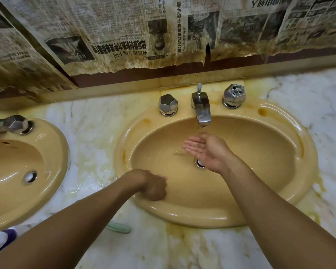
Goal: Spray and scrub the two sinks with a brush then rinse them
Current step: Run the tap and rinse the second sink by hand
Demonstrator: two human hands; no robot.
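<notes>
The right grip [202, 150] was held flat and empty under the running tap [201, 110]. The left grip [153, 187] was fisted, nothing seen inside, against the sink [250, 156] wall left of the tap; the brush [118, 228] was laid on the table [182, 249], nearer and left of the tap.

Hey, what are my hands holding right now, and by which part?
Nothing visible. The right hand lies cupped, palm up, under the running faucet; the left hand is curled into a fist against the near wall of the sink.
</notes>
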